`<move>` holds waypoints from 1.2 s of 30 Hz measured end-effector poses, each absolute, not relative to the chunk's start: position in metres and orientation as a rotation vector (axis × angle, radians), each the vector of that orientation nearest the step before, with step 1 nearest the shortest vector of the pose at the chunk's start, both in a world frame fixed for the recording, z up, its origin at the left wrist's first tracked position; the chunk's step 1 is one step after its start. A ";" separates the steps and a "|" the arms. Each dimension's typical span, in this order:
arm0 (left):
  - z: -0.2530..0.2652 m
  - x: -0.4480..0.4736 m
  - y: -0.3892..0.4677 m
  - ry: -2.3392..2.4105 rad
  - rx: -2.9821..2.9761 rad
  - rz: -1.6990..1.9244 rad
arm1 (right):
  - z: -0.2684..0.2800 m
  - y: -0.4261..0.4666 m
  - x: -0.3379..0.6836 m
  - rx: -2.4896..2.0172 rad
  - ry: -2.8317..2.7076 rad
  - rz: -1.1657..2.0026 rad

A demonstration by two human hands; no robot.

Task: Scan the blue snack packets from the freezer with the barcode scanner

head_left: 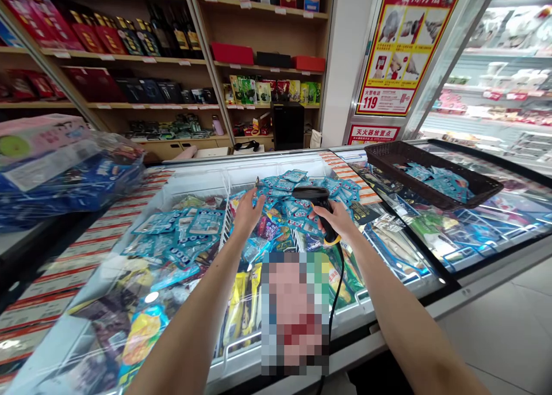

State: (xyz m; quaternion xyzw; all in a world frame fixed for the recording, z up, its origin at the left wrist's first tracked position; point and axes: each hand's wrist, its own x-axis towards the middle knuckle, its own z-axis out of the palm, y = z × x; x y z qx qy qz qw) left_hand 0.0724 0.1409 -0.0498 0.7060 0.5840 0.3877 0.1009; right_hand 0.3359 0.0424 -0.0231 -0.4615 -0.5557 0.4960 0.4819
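My right hand [334, 218] grips a black barcode scanner [311, 195] with yellow trim, its head pointing left over a pile of small light-blue packets [280, 182]. A black cable [340, 274] runs down from the scanner's handle toward me. My left hand [250, 212] is at the left edge of this pile, fingers apart; no packet shows clearly in it. Farther left, more blue packets [185, 234] form a second heap. Both heaps are at the chest freezer's glass top [190, 182], with frozen goods visible beneath.
A dark brown basket [487, 183] holding similar packets stands on the freezer at the right. Plastic-wrapped goods [56, 171] sit at the left edge. Behind are wooden shelves [172, 58] with boxes and bottles, a black box [288, 125] and a red-and-yellow sign [409, 44].
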 end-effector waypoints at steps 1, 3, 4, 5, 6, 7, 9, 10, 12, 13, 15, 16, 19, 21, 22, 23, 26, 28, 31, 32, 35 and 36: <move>-0.050 0.075 0.149 1.733 2.068 1.161 | -0.022 0.042 0.336 -1.136 -1.362 1.210; -0.048 0.081 0.162 1.730 2.056 1.177 | -0.020 0.042 0.335 -1.162 -1.378 1.220; -0.047 0.084 0.169 1.740 2.041 1.172 | -0.019 0.042 0.334 -1.171 -1.385 1.229; -0.046 0.088 0.175 1.761 2.019 1.146 | -0.019 0.042 0.334 -1.175 -1.389 1.234; -0.045 0.091 0.180 1.793 1.991 1.111 | -0.018 0.042 0.333 -1.176 -1.389 1.232; -0.043 0.095 0.186 1.819 1.974 1.068 | -0.017 0.041 0.333 -1.174 -1.388 1.227; -0.042 0.103 0.195 1.858 1.967 0.966 | -0.016 0.041 0.332 -1.172 -1.399 1.221; -0.042 0.106 0.198 1.872 1.979 0.917 | -0.016 0.041 0.332 -1.169 -1.406 1.221; -0.043 0.110 0.204 1.895 2.027 0.831 | -0.016 0.041 0.331 -1.156 -1.414 1.229; -0.044 0.111 0.205 1.895 2.065 0.795 | -0.016 0.041 0.331 -1.145 -1.412 1.233; -0.046 0.110 0.205 1.863 2.157 0.746 | -0.016 0.041 0.330 -1.129 -1.401 1.241; -0.047 0.108 0.202 1.833 2.205 0.737 | -0.015 0.041 0.329 -1.131 -1.399 1.246; -0.048 0.102 0.188 1.761 2.315 0.738 | -0.016 0.040 0.327 -1.158 -1.413 1.240; -0.049 0.098 0.174 1.732 2.356 0.735 | -0.017 0.040 0.327 -1.161 -1.427 1.219; -0.049 0.097 0.165 1.720 2.371 0.731 | -0.018 0.039 0.327 -1.152 -1.428 1.210; -0.049 0.096 0.157 1.713 2.387 0.731 | -0.019 0.039 0.327 -1.140 -1.425 1.204; -0.052 0.094 0.134 1.707 2.418 0.739 | -0.020 0.038 0.327 -1.129 -1.426 1.210; -0.055 0.094 0.123 1.691 2.427 0.760 | -0.020 0.037 0.327 -1.143 -1.442 1.207; -0.058 0.094 0.115 1.657 2.396 0.863 | -0.018 0.035 0.328 -1.144 -1.445 1.208; -0.058 0.093 0.114 1.639 2.376 0.919 | -0.018 0.034 0.329 -1.140 -1.443 1.213; -0.056 0.091 0.114 1.568 2.303 1.097 | -0.017 0.033 0.330 -1.124 -1.447 1.214; -0.055 0.090 0.114 1.549 2.276 1.142 | -0.017 0.033 0.330 -1.119 -1.457 1.211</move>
